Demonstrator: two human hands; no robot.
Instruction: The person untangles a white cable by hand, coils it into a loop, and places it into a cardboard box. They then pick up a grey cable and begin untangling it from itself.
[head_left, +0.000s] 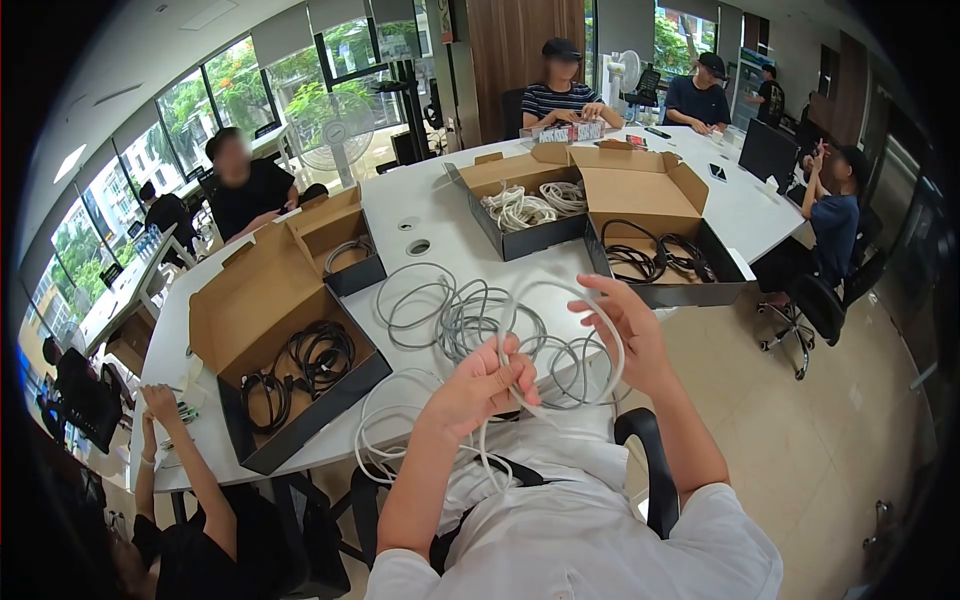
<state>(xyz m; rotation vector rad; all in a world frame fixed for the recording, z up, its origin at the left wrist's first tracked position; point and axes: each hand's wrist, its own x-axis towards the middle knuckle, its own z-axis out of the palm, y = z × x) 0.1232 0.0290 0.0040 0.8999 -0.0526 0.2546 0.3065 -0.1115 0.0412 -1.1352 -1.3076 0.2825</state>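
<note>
My left hand [488, 382] is closed around a white cable [620, 345], pinching it in front of my lap. From there the cable rises in a loop that runs across to my right hand [632, 335]. The fingers of that hand curve loosely about the loop, with gaps between them. More white cable [368, 440] hangs in loose turns at the table edge and over my lap. Just beyond my hands, a tangle of grey cable [465, 318] lies spread on the white table [400, 190].
One open box [375, 385] contains black cables; another box [375, 275] behind it has a grey cable. White cables [520, 208] fill a box farther back, beside a box of black cables [640, 255]. Several people sit around the table; a person's hands [160, 402] are at left.
</note>
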